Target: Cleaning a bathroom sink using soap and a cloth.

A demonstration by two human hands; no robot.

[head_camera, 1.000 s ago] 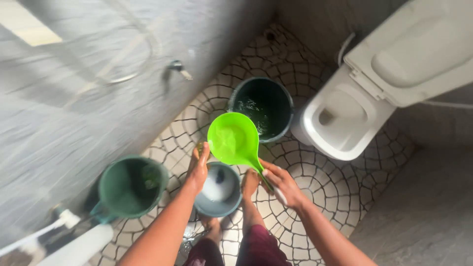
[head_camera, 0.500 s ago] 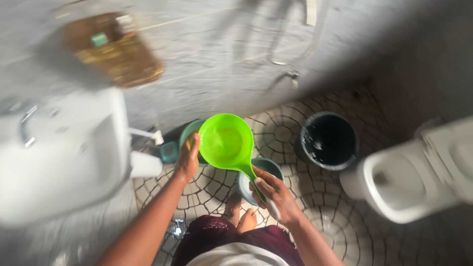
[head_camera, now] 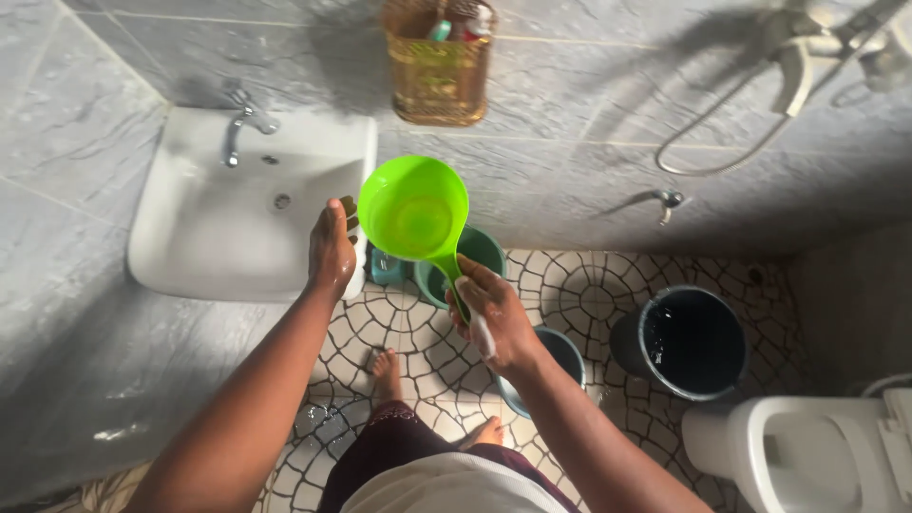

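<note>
Green dipper [head_camera: 414, 211] is held up in front of the person, its round bowl facing the camera just beside the white sink [head_camera: 204, 233] and above the floor. The right hand [head_camera: 489, 313] is wrapped around the long handle low down, which seems to carry the weight, while the left hand [head_camera: 332, 249] presses flat against the bowl's left rim, apparently to steady it; it also seems to clutch something small, too hidden to name. Directly below the dipper stands 1 green bucket [head_camera: 480, 255], with a grey bucket [head_camera: 560, 353] near the right wrist and a dark bucket [head_camera: 689, 340] of water further right, beside the white toilet [head_camera: 807, 446]. On the grey tiled wall a woven brown basket [head_camera: 439, 71] hangs above, holding 2 or 3 small containers, their colours greenish and reddish, their labels too blurred to tell.
</note>
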